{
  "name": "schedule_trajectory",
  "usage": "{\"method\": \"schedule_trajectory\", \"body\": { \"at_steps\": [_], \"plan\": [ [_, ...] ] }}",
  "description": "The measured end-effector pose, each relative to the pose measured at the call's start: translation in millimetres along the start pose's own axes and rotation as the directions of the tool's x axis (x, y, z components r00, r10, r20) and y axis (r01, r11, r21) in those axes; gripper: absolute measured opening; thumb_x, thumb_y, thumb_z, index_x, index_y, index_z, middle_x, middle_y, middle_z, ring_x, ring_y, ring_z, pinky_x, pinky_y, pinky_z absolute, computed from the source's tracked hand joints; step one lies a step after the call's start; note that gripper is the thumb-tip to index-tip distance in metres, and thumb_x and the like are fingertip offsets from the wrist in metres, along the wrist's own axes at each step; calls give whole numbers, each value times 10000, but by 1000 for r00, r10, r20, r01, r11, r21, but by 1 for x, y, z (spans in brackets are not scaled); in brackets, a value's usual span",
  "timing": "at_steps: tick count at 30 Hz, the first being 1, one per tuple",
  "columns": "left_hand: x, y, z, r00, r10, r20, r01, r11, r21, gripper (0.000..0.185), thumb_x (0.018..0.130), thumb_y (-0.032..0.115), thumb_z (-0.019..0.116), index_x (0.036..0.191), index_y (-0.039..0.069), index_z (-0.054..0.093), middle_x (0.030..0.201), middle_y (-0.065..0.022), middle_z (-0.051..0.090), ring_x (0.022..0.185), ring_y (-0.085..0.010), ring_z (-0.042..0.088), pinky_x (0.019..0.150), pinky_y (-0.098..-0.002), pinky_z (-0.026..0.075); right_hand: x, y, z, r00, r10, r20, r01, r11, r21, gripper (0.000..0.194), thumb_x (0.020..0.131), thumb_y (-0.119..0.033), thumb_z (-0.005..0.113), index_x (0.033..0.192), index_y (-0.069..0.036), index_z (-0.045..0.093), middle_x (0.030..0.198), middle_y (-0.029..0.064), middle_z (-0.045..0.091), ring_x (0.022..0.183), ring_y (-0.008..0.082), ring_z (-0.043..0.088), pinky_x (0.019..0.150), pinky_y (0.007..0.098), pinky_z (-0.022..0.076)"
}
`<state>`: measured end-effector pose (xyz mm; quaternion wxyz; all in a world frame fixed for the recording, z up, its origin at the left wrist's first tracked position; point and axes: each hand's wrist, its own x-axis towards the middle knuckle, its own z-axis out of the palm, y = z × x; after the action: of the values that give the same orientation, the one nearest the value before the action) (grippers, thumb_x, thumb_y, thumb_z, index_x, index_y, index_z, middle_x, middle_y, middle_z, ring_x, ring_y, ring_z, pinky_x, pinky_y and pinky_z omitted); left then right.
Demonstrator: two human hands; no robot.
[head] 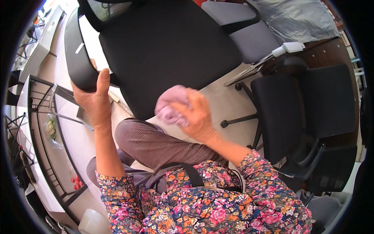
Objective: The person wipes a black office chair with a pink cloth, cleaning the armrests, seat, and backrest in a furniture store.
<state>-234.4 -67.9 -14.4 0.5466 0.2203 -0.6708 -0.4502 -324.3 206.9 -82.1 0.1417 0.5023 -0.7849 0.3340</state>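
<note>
Before me stands a black office chair with a broad mesh-textured seat and a padded black armrest. My left hand grips the front end of that armrest, thumb on the near side. A small white tag is on the armrest's surface. Bunched in my right hand is a pink cloth, held just off the seat's front edge above my knee; the hand is slightly blurred. Whether the cloth touches the seat I cannot tell.
More black chairs crowd the right, with a caster base on the tiled floor. Grey padded seats and plastic sheeting lie at upper right. On the left, a low rack holds a cauliflower and red tomatoes.
</note>
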Motion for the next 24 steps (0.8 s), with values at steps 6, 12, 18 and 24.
{"method": "schedule_trajectory", "body": {
  "at_steps": [6,12,18,24],
  "plan": [
    [-2,8,10,1000,-18,15,17,999,42,657,776,362,962,1210,29,597,967,-45,642,860,-133,666,791,-257,558,9,85,-48,989,150,-18,-150,975,-165,527,703,-84,848,1214,-108,725,1285,188,554,1210,401,533,1029,481,470],
    [-3,8,10,1000,-29,11,28,999,39,633,769,344,971,1168,33,591,958,-32,636,824,-118,657,764,-241,554,11,213,-86,918,375,-127,-396,866,-305,521,766,-172,807,1254,-22,700,1272,183,593,1223,397,548,1058,468,462],
    [-1,6,12,999,-32,27,33,999,-12,618,771,340,971,1149,34,589,957,-30,633,818,-109,647,760,-238,552,16,189,-82,974,218,-58,-224,907,-356,515,751,-156,794,1243,-37,700,1280,199,593,1216,408,547,1053,481,460],
    [1,9,13,1000,-27,-5,27,999,-40,613,769,344,970,1131,33,586,956,-38,629,806,-106,670,731,-219,566,23,75,-53,987,6,159,27,979,-204,512,719,-159,801,1225,-127,732,1329,170,555,1271,382,508,1054,490,420]
  ]
}}
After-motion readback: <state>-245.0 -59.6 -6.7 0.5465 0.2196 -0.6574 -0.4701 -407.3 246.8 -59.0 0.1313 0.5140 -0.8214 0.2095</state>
